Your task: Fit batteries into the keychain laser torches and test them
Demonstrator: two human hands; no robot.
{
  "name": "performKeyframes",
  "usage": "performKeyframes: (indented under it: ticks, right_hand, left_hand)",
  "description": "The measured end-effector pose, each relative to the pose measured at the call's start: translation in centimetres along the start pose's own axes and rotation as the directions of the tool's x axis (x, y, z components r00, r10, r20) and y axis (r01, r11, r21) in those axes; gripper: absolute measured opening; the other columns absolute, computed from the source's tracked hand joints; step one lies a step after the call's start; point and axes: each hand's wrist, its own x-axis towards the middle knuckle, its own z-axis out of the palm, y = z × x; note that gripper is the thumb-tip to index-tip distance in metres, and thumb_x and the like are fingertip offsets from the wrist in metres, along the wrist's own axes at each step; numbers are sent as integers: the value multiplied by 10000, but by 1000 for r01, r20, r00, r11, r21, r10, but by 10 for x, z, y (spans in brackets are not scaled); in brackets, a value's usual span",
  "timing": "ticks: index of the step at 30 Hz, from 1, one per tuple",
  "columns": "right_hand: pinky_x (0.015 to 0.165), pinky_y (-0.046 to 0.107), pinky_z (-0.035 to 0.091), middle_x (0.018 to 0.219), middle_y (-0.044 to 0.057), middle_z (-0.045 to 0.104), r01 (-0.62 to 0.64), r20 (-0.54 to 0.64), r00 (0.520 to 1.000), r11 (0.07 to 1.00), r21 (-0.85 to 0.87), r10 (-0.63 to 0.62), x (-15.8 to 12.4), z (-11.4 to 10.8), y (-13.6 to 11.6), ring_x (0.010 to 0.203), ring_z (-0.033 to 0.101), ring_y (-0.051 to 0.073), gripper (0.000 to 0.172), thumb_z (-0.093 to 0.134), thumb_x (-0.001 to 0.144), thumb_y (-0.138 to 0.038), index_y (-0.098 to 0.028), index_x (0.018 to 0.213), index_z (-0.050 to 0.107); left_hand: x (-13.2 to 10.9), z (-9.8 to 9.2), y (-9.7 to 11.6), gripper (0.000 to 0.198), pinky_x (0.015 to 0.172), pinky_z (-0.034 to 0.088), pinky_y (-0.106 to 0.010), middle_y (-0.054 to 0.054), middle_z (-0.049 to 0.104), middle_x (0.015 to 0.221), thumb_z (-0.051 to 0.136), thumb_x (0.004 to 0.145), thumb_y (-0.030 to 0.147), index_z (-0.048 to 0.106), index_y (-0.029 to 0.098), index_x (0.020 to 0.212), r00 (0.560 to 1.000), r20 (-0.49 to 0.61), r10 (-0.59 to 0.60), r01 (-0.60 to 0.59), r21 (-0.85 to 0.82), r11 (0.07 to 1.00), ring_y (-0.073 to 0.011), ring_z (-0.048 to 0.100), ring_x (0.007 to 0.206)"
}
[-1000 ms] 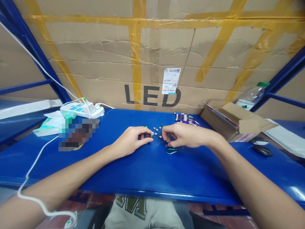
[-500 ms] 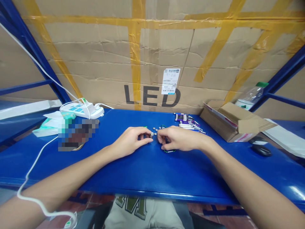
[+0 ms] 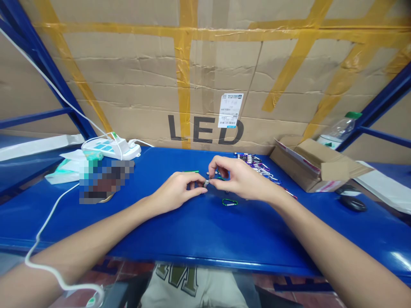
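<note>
My left hand (image 3: 179,188) rests on the blue table (image 3: 199,226), its fingers pinched on a small silver cylinder (image 3: 205,183). My right hand (image 3: 239,177) is raised a little above the table, thumb and fingers pinched close to that cylinder's tip; what they hold is too small to make out. A green carabiner clip (image 3: 230,202) lies on the table just below my right hand. A thin green stick (image 3: 191,171) lies behind my left hand. Small round button cells are mostly hidden behind my right hand.
A pile of purple and silver keychain lights (image 3: 257,164) lies at the back right, beside an open cardboard box (image 3: 313,169). A white power strip (image 3: 111,148) and tissue pack (image 3: 64,173) sit at the left. A computer mouse (image 3: 353,203) and plastic bottle (image 3: 337,128) are at the right.
My right hand has lifted off the table and moved up toward the cylinder in my left hand, uncovering the green carabiner. My left hand has stayed in place.
</note>
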Motion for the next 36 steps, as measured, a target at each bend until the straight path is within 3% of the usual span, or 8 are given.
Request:
performKeyframes:
  ticks: [9,17,21,27,31,36]
  right_hand:
    - [776,279,400,936,7,700,48,36,998,999,-6,-48,1,6,-3,811,563,162,40,677,949,-170,-201,974,679]
    - [835,304,435,994,47,716,88,71,994,996,-16,-86,0,1,0,919,620,203,49,675,993,-235,-197,973,697]
    - [756,286,417,943,23,725,24,72,997,999,-43,-20,-2,-11,2,804,592,177,50,667,968,-215,-202,972,715]
    - [760,284,415,916,20,739,-37,316,946,990,-136,78,-6,-29,8,824,628,187,70,667,910,-152,-196,870,704]
    - [726,282,401,899,23,742,-87,388,906,971,-223,171,-7,-26,17,796,624,187,94,676,882,-109,-201,859,681]
    - [683,275,384,911,25,732,-136,374,893,942,-306,250,-7,-15,23,775,615,180,129,668,870,-88,-206,921,658]
  left_hand:
    - [0,-2,3,207,701,443,-255,7,718,853,686,1040,380,774,192,1026,999,27,35,-36,36,999,-140,610,715]
    - [0,-2,3,217,713,462,-259,-5,747,891,687,1039,390,789,202,1075,999,26,28,-29,35,999,-148,629,729]
    - [0,-1,1,230,736,492,-264,-11,762,901,703,1027,401,791,206,1111,1000,-3,16,-16,33,999,-151,642,719]
    - [0,-1,0,232,746,508,-263,-19,775,937,716,1016,388,792,199,1128,1000,-28,-4,5,38,999,-149,648,726]
    - [0,-2,0,247,732,510,-265,-21,773,953,705,1020,399,789,201,1140,999,-29,-17,18,39,999,-145,641,716]
    - [0,-1,1,260,726,509,-266,-23,772,956,694,1023,406,787,201,1153,999,-27,-19,20,46,999,-148,642,723]
